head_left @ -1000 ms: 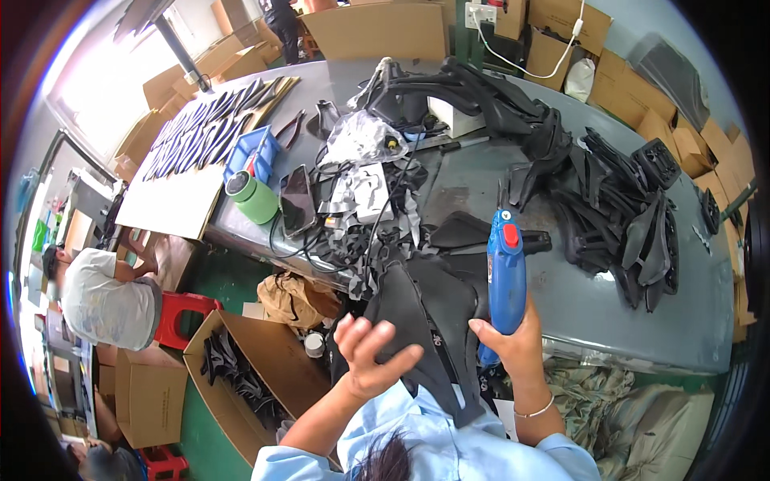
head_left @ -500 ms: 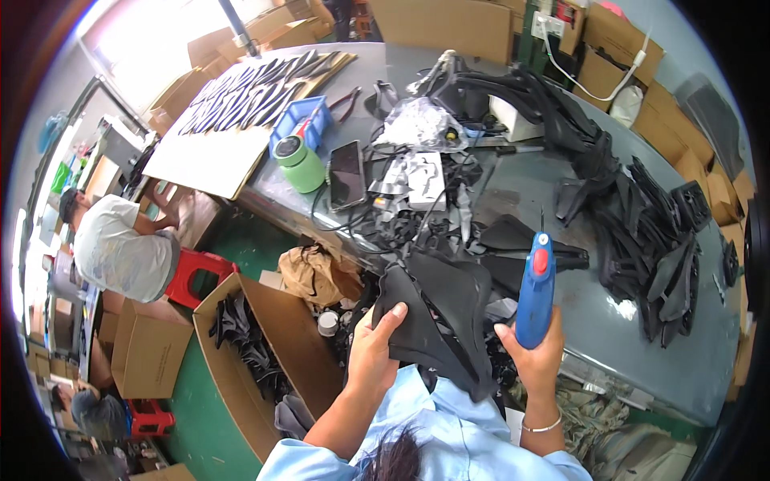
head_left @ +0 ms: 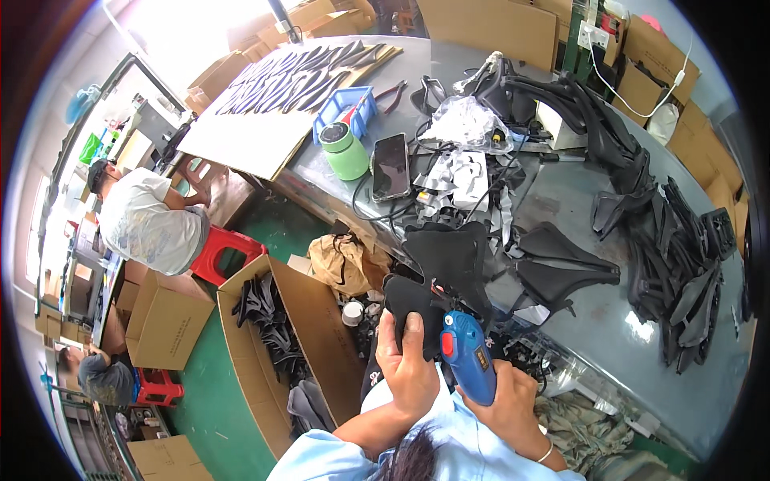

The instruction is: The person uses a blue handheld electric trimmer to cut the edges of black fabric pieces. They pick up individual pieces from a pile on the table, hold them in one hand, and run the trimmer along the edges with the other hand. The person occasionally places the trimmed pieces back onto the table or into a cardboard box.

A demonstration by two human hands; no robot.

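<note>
My left hand [head_left: 411,369] grips the near edge of a black saddle-shaped cover [head_left: 449,250], thumb and fingers pressed on it. The cover is held up at the table's near edge, with an opening between its far and near parts. My right hand [head_left: 512,407] is wrapped round a blue handheld power tool [head_left: 473,361] with a red button. The tool's head is against or just above the cover, close to my left fingers; its thin tip is hard to make out. Another black saddle-shaped piece [head_left: 561,263] lies on the table just beyond, to the right.
Heaped black pieces [head_left: 674,272] cover the table's right side. A phone [head_left: 391,167], green jar [head_left: 345,152], blue bin [head_left: 346,112] and scraps stand ahead. Left is an open carton [head_left: 261,393] of black parts. A person [head_left: 152,220] sits on a red stool further left.
My right hand has brought the tool left and down from upright to the cover, its tip now turned toward it. My left hand has shifted its hold, and the cover is turned. The view has shifted.
</note>
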